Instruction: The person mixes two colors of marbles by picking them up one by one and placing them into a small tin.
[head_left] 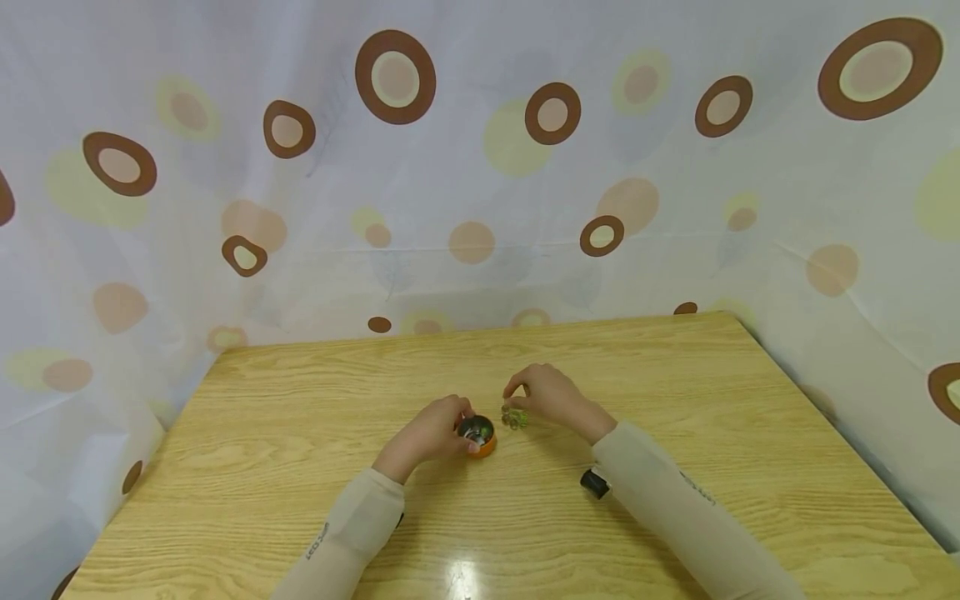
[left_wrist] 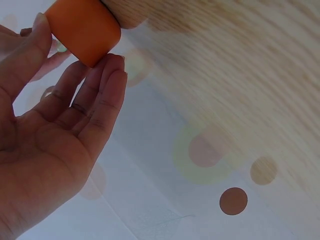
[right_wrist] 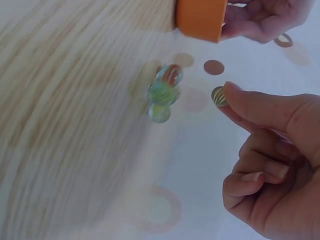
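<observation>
My left hand [head_left: 429,432] grips a small orange cup [head_left: 487,448] with a dark inside, thumb on the near side and fingers around the far side. Inside the cup some white and green shows. To its right, several clear glass marbles [head_left: 514,419] with coloured swirls lie clustered on the wooden table. Above them is my right hand [head_left: 553,395]. The right wrist view shows its thumb and index finger pinching a green-striped marble [right_wrist: 218,96], with the other fingers curled toward the palm. The orange cup wall [left_wrist: 85,30] fills the top of the left wrist view.
The wooden table [head_left: 300,417] reaches to a pale curtain [head_left: 465,183] with brown and yellow circles behind and at both sides. A black device [head_left: 595,483] sits at the right sleeve's cuff.
</observation>
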